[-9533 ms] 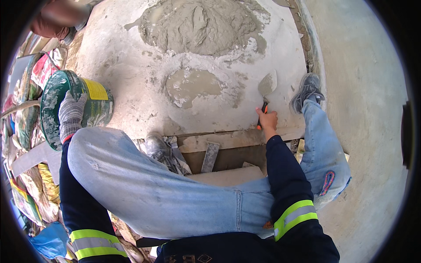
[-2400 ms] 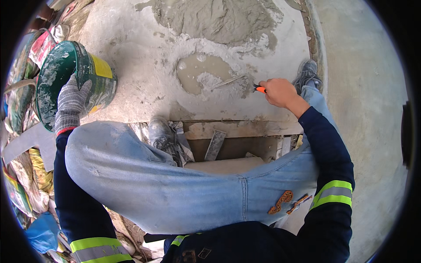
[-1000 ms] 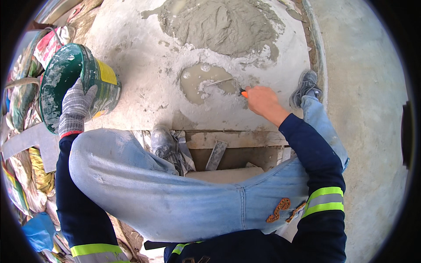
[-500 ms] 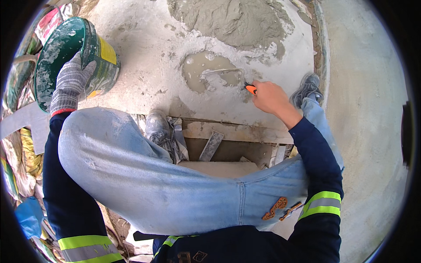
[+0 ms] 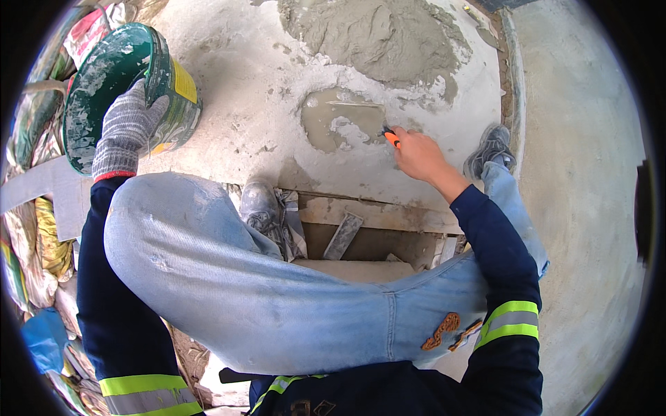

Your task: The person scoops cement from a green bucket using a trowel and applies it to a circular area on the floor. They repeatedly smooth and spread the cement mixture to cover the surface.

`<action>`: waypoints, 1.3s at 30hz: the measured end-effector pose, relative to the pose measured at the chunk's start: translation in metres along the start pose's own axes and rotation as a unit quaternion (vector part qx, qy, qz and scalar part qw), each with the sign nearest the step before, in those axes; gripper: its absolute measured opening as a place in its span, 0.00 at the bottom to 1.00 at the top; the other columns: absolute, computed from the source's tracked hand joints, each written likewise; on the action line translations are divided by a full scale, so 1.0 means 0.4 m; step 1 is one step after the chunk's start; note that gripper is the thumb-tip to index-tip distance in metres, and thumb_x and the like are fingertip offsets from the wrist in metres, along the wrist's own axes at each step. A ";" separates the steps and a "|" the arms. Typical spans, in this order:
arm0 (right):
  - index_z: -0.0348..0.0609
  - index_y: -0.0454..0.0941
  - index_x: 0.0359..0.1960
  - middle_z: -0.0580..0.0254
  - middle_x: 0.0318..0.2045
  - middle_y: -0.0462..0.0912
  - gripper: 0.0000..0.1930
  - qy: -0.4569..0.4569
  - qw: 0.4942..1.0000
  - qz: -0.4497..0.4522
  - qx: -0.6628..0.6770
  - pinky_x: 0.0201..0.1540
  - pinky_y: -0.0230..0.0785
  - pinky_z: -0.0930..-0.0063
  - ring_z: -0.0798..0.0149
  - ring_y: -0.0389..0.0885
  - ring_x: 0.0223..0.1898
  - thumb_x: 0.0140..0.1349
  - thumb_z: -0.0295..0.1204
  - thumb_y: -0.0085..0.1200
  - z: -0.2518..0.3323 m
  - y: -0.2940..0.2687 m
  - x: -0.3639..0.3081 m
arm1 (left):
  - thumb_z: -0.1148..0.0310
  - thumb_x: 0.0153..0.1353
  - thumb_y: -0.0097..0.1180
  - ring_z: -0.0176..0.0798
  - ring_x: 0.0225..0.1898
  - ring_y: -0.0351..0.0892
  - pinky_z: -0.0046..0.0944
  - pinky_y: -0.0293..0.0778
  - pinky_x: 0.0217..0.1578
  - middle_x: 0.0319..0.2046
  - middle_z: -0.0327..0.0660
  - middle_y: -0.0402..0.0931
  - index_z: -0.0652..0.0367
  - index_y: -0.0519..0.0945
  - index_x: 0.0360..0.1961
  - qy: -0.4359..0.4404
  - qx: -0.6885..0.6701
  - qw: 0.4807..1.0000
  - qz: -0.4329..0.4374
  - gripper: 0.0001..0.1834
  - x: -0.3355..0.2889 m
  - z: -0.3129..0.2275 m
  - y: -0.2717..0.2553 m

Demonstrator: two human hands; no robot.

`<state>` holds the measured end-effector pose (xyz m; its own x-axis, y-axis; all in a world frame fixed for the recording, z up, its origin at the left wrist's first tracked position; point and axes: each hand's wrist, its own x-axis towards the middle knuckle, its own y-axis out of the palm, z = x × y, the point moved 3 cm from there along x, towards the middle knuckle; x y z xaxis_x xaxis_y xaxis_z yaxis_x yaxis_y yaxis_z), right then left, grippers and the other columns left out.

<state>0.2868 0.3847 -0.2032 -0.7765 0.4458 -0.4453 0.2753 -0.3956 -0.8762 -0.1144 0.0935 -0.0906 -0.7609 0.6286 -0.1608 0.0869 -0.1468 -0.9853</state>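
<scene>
My left hand (image 5: 126, 125), in a grey knitted glove with a red cuff, is closed over the rim of a green bucket (image 5: 164, 114). The bucket tilts on its side toward me, its inside smeared with dried cement. My bare right hand (image 5: 421, 157) grips a trowel (image 5: 392, 138) by its orange and black handle. The trowel's blade lies in a shallow puddle of grey slurry (image 5: 320, 125), mostly hidden, with a straight edge showing. Beyond the puddle spreads a heap of wet mortar (image 5: 378, 41).
Several sacks (image 5: 52, 246) and a flat grey board (image 5: 69, 201) lie at my left. A wooden plank (image 5: 381, 213) edges a recess by my shoes, with a small flat strip (image 5: 343, 236) in it. Smooth concrete floor (image 5: 576, 208) runs along the right.
The trowel blade has shifted toward the far side of the puddle and the puddle looks wider. My left hand keeps its hold on the bucket; the whole view has shifted slightly.
</scene>
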 end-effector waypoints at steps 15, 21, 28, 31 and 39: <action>0.38 0.71 0.58 0.41 0.41 0.80 0.19 -0.009 0.998 0.019 -0.051 0.40 0.77 0.55 0.46 0.85 0.37 0.66 0.27 0.44 0.181 0.059 0.045 | 0.50 0.60 0.60 0.55 0.48 0.81 0.51 0.75 0.51 0.46 0.53 0.82 0.54 0.74 0.59 -0.020 0.021 1.000 -0.006 0.29 -0.009 -0.005 -0.015; 0.42 0.73 0.57 0.48 0.40 0.82 0.23 0.001 0.998 0.052 -0.042 0.39 0.76 0.55 0.48 0.84 0.39 0.57 0.25 0.50 0.127 0.016 0.017 | 0.47 0.60 0.59 0.54 0.47 0.82 0.50 0.75 0.51 0.43 0.53 0.83 0.56 0.76 0.57 0.002 0.034 0.999 -0.025 0.30 0.003 0.012 0.005; 0.43 0.75 0.53 0.44 0.39 0.81 0.20 0.059 0.996 -0.059 -0.027 0.39 0.76 0.54 0.45 0.84 0.38 0.58 0.26 0.49 0.066 -0.034 -0.002 | 0.46 0.59 0.59 0.54 0.48 0.81 0.50 0.75 0.52 0.44 0.53 0.82 0.56 0.76 0.57 0.005 0.038 0.999 -0.028 0.30 0.001 -0.007 -0.007; 0.43 0.75 0.56 0.46 0.39 0.82 0.22 0.080 0.994 -0.069 -0.011 0.41 0.75 0.53 0.44 0.83 0.38 0.57 0.26 0.50 0.059 -0.054 0.014 | 0.47 0.60 0.59 0.54 0.48 0.81 0.50 0.75 0.52 0.45 0.53 0.82 0.56 0.76 0.57 0.001 0.037 0.999 -0.022 0.31 0.002 0.004 -0.002; 0.42 0.73 0.59 0.43 0.41 0.81 0.24 0.082 0.996 -0.046 -0.010 0.42 0.75 0.52 0.43 0.83 0.41 0.58 0.25 0.49 0.073 0.006 0.083 | 0.51 0.60 0.60 0.53 0.47 0.82 0.49 0.76 0.51 0.44 0.52 0.83 0.56 0.76 0.56 -0.001 0.020 1.000 -0.022 0.28 -0.002 -0.005 -0.010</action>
<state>0.2453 0.3750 -0.2147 -0.6966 0.6047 -0.3861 0.2203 -0.3320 -0.9172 -0.1129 0.0953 -0.0867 -0.7645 0.6339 -0.1173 0.0283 -0.1488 -0.9885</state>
